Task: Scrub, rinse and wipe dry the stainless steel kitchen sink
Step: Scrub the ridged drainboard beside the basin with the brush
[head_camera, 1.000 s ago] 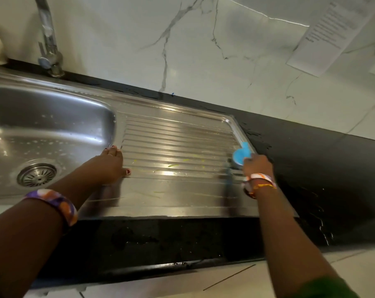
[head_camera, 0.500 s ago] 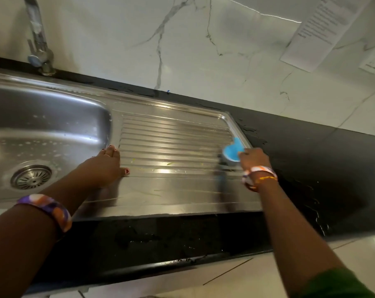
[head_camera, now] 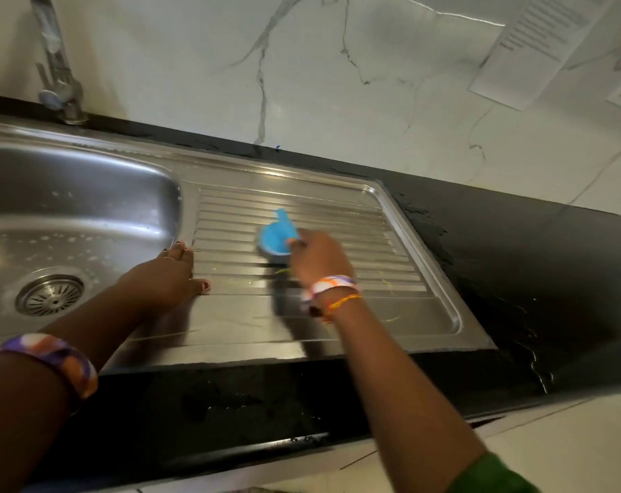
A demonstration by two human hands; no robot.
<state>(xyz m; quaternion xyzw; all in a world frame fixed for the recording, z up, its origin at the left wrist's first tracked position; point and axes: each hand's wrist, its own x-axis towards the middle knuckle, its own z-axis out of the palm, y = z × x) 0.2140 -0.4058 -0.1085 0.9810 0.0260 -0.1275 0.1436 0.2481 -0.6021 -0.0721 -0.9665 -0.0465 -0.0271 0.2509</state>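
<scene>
Right hand [head_camera: 317, 259] grip holds blue scrubber [head_camera: 278, 233] on drainboard [head_camera: 337, 314] | left hand [head_camera: 166, 279] flat, fingers straight

Marble wall [head_camera: 337, 83] (veined), black countertop [head_camera: 533, 261]

Black stone countertop [head_camera: 536, 265], wet, water streaks along right side and front edge. White marble-pattern wall [head_camera: 337, 83] with grey veining behind. 1 printed paper sheet [head_camera: 536, 44] on wall, upper right corner; text too blurred to read.
</scene>
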